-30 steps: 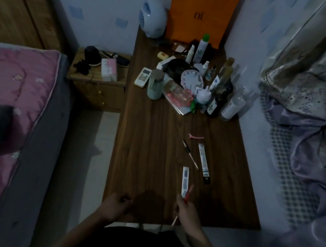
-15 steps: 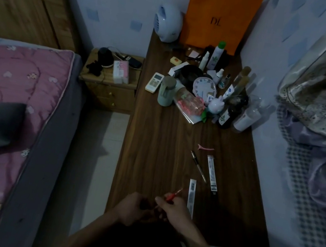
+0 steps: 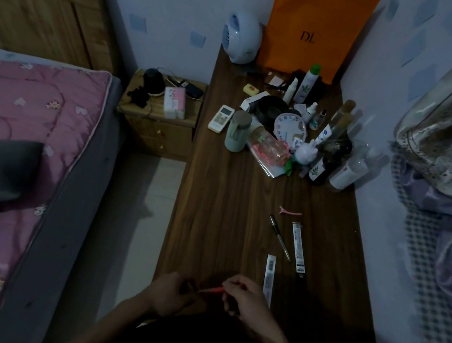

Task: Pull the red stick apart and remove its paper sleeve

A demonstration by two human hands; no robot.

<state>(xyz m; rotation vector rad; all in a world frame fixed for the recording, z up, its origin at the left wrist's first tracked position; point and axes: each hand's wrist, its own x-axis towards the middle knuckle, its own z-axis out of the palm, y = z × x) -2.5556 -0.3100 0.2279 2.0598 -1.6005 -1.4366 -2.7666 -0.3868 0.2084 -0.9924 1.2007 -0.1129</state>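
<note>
Down at the near edge of the counter [image 3: 226,216], both hands meet over the dark wood. The right hand [image 3: 244,298] pinches a thin red pen [image 3: 211,290] between curled fingers, and the pen runs leftward toward the left hand [image 3: 170,293], whose fingers curl in at its other end; the light is too dim to tell whether they actually grip it. The pen sits between the two hands, just above the counter's near edge. Just right of the right hand lies a white barcode strip [image 3: 269,275], pointing away from the person. Farther out lie a dark pen [image 3: 279,236] and a second, longer strip [image 3: 298,247], side by side, with a pink hair clip [image 3: 290,212] beyond them. At the far end stands a crowd of bottles, a round clock [image 3: 289,128], a remote [image 3: 221,118] and a green cup [image 3: 238,134], backed by an orange bag [image 3: 313,29] and a small white fan [image 3: 240,38]. Left of the counter are a nightstand [image 3: 157,123] and a bed [image 3: 14,134] with a pink quilt.
</note>
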